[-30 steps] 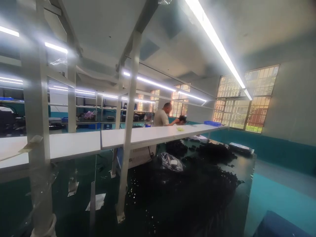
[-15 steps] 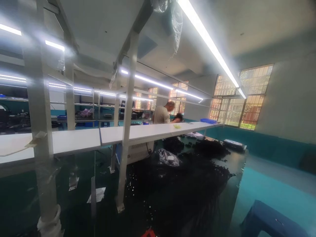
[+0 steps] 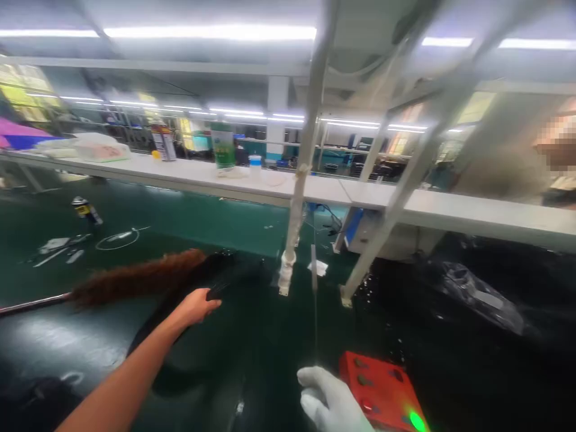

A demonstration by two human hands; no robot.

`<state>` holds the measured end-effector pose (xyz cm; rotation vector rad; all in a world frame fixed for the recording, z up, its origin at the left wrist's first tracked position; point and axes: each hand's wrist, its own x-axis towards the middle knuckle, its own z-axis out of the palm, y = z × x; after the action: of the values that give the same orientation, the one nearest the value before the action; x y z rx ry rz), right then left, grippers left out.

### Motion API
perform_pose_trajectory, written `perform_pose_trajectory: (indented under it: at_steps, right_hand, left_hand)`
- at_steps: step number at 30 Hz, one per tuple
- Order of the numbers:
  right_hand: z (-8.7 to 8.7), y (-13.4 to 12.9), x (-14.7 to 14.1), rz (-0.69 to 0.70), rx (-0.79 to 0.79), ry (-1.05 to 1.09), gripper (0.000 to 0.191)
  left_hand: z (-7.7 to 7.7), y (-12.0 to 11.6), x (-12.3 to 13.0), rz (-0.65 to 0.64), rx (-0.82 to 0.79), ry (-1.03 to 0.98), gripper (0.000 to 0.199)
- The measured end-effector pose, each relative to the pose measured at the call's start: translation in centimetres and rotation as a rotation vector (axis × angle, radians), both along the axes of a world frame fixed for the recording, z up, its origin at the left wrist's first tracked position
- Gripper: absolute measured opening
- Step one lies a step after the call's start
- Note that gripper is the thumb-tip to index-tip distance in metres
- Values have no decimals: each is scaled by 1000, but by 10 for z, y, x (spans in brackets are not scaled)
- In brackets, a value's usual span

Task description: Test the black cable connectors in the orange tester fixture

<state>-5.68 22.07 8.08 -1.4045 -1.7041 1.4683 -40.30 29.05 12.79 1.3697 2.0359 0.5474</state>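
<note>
My bare left hand (image 3: 198,309) is closed on a long, dark, hair-like bundle (image 3: 231,267), which is blurred. The bundle runs over the dark green table and back under my forearm. Beside it lies a fluffy brown length (image 3: 139,277) with a shiny metal rod (image 3: 36,303) at its left end. At the lower middle, my right hand (image 3: 330,399) wears a white glove. Its fingers are loosely curled and apart, with nothing visible between them. Close to its right side sits a red box (image 3: 382,384) with several knobs and a lit green light.
Slanting metal posts (image 3: 297,222) stand on the table below a white shelf (image 3: 265,189) that carries a green canister (image 3: 222,147) and a spray can (image 3: 164,143). A clear plastic bag (image 3: 481,297) lies to the right. Behind the shelf, a blurred person (image 3: 499,171) is at the right.
My view has swung left and down. Both my hands, the red box, the dark bundle and the brown fluffy length have come into sight; the windowed wall at right has left it.
</note>
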Motion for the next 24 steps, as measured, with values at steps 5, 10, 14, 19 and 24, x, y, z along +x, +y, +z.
perform_pose_trajectory:
  at_steps: [5, 10, 14, 19, 24]
  right_hand:
    - [2, 38, -86, 159, -416, 655, 62]
    - [7, 69, -168, 95, -664, 1124, 49]
    - [21, 80, -197, -146, -826, 1169, 17]
    - [51, 60, -185, -172, -739, 1246, 18]
    - [66, 14, -148, 62, -477, 1184, 13]
  left_hand:
    - [-2, -51, 9, 38, 69, 117, 23]
    - [-23, -92, 48, 51, 134, 215, 17]
    - [-48, -113, 51, -46, 156, 182, 15]
    - [-90, -141, 4, -180, 172, 195, 18]
    - [-136, -134, -48, -198, 278, 337, 21]
